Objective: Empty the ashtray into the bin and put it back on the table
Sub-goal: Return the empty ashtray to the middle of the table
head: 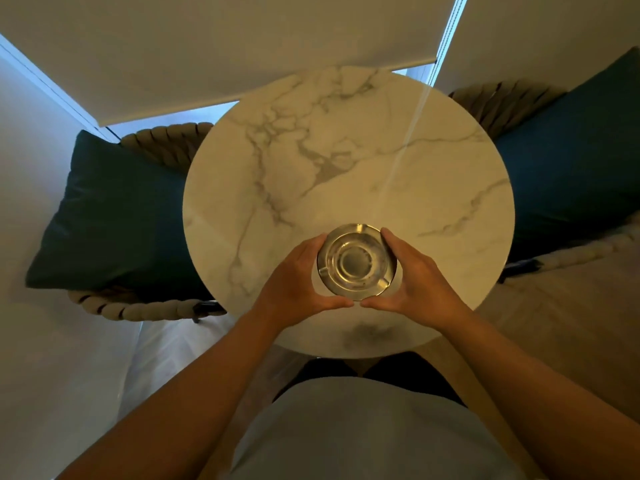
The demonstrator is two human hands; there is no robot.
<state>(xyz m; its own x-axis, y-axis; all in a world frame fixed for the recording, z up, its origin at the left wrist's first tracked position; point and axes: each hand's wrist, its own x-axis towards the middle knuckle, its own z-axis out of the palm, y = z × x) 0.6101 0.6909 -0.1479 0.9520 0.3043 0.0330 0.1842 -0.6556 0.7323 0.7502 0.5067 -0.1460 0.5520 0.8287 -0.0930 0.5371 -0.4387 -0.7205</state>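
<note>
Hands meet around a round metal ashtray [356, 262] as I look straight down from the head camera onto a round white marble table [346, 161] with grey veins. I use that table as my landmark. The ashtray sits over the table's near part, a little toward its near edge from the centre, and I cannot tell whether it rests on the marble or is lifted just clear of it. Its bowl faces up, shiny, with raised rings in the middle and notches in the rim; I see only faint dark specks inside. My left hand [298, 282] cups the ashtray's left side, fingers curled along the rim and thumb lying across the near edge. My right hand [415, 275] mirrors it on the right side, and the two thumb tips almost touch at the ashtray's near edge, so both hands are closed on the ashtray between them. Both bare forearms reach in from the near side of the table, above a light shirt [363, 434]. Left of the table stands a woven rope chair [138, 306] holding a dark teal cushion [114, 216]. Right of the table is a second teal cushion [575, 161] on a similar chair. Beyond the table's far edge hangs a pale roller blind [242, 46].
</note>
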